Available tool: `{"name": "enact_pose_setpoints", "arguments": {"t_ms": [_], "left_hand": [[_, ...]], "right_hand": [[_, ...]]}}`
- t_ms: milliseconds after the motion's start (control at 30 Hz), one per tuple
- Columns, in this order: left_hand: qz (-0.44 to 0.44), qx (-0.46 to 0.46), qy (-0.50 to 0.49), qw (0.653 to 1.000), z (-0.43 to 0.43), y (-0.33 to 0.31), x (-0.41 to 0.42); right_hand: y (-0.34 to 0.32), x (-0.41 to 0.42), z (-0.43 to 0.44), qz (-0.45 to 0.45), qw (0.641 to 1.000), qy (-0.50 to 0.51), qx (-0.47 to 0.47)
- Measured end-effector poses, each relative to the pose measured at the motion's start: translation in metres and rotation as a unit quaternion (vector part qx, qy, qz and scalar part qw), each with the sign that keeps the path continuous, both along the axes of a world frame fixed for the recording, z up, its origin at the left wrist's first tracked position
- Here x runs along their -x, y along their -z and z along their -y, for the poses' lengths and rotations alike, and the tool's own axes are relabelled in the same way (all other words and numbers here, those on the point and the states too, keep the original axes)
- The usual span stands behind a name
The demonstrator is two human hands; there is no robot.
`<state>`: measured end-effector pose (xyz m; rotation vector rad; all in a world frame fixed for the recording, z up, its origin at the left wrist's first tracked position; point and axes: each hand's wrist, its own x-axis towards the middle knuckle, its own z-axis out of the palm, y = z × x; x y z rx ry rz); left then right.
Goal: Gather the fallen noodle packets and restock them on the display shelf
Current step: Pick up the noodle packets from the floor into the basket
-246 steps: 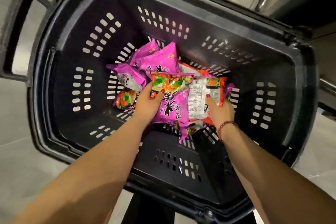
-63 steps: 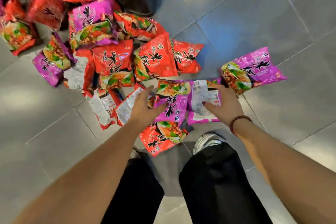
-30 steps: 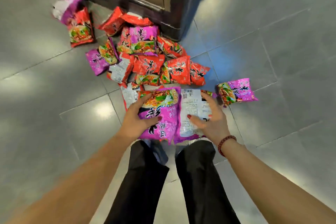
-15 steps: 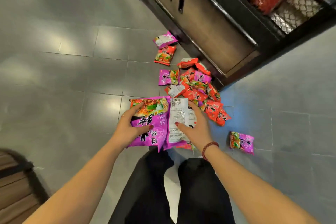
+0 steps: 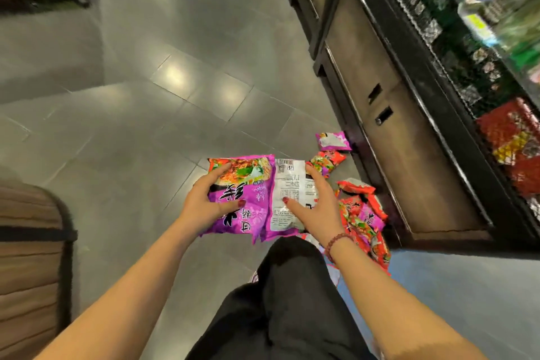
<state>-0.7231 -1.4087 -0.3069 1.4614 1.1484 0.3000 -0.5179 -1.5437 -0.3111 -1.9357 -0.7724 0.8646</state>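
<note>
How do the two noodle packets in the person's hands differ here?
The left packet shows its purple front with a food picture; the right packet shows its white back with a barcode. The left hand grips the left packet; the right hand holds the right packet. Both have purple edges, held side by side.

Glossy magenta-purple plastic noodle packet (image 5: 242, 202): black brush characters, orange-green food photo at 12 o'clock end.
Flat white-backed plastic packet (image 5: 287, 199) at its 3 o'clock: black print, barcode, purple edges.
Crinkled red plastic packets (image 5: 352, 204): black characters, green-orange photos.
Grey glossy floor tiles (image 5: 131, 126).
Dark red bead bracelet (image 5: 336, 242).
Black cloth trousers (image 5: 292, 301).
</note>
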Motion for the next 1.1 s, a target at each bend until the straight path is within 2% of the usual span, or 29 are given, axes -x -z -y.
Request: {"name": "enact_pose_setpoints", "arguments": {"t_ms": [233, 433, 733, 1100], "left_hand": [[0.026, 0.028, -0.071, 0.997, -0.087, -0.004, -0.022], [-0.002, -0.017, -0.091, 0.996, -0.217, 0.005, -0.076], [-0.021, -0.024, -0.096, 0.995, -0.410, -0.033, -0.168], [0.039, 0.002, -0.131, 0.991, -0.636, -0.037, -0.254]], "right_hand": [[-0.007, -0.038, -0.115, 0.011, 0.997, -0.072, -0.008], [0.001, -0.102, -0.257, 0.000, 0.994, -0.107, -0.032], [-0.013, -0.196, -0.458, -0.012, 0.991, -0.119, -0.055], [-0.020, -0.298, -0.687, 0.013, 0.991, -0.112, -0.073]]}}
